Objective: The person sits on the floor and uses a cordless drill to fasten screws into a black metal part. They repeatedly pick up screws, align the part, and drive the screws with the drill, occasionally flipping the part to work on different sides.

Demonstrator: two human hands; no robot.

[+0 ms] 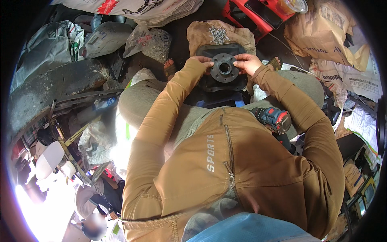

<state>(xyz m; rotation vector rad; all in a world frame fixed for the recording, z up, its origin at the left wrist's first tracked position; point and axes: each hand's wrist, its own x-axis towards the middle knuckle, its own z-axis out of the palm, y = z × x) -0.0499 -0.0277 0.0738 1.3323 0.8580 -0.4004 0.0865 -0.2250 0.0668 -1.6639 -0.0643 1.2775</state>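
Observation:
Between my two hands is a dark round flange (224, 68) with a wide hole in its middle and several small holes around its ring. My left hand (203, 61) pinches its left rim, and my right hand (247, 63) pinches the right rim. Directly beneath it lies a black, roughly square part with rounded corners (209, 84), largely covered by the flange. I cannot tell whether the two touch. Just beyond my hands, a heap of silver screws (219, 35) rests on a brown sack (197, 31).
A cordless drill (272, 119) lies by my right thigh. A red plastic stool (260, 18) stands far right with a phone on it, near a brown paper bag (322, 32). Filled plastic bags (107, 40) sit far left. Another person (94, 197) is at lower left.

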